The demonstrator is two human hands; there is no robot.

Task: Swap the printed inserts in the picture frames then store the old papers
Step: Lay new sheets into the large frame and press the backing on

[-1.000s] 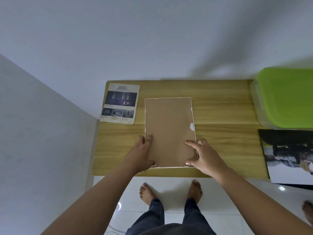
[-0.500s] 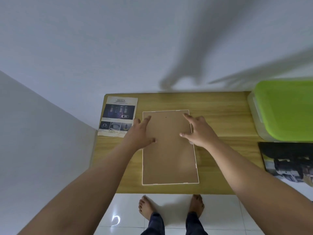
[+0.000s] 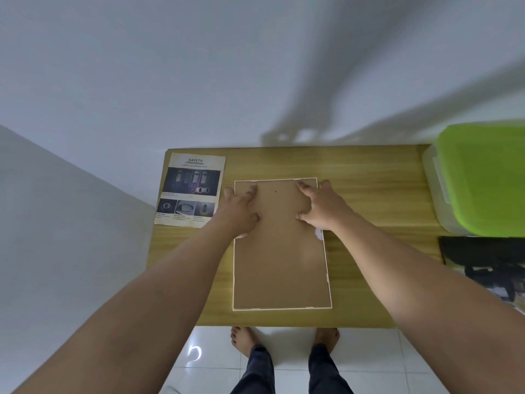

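1. The frame (image 3: 281, 260) lies face down on the tabletop (image 3: 369, 194), brown backing up, its long axis running straight away from the person.
2. Both hands rest on its far end: left hand (image 3: 240, 209) at the far-left corner, right hand (image 3: 324, 207) at the far-right.
3. The fingers (image 3: 251, 191) are spread apart, their tips pressing the backing and gripping nothing.
4. The far edge lies just beyond the fingertips, so each hand likely works its own corner.
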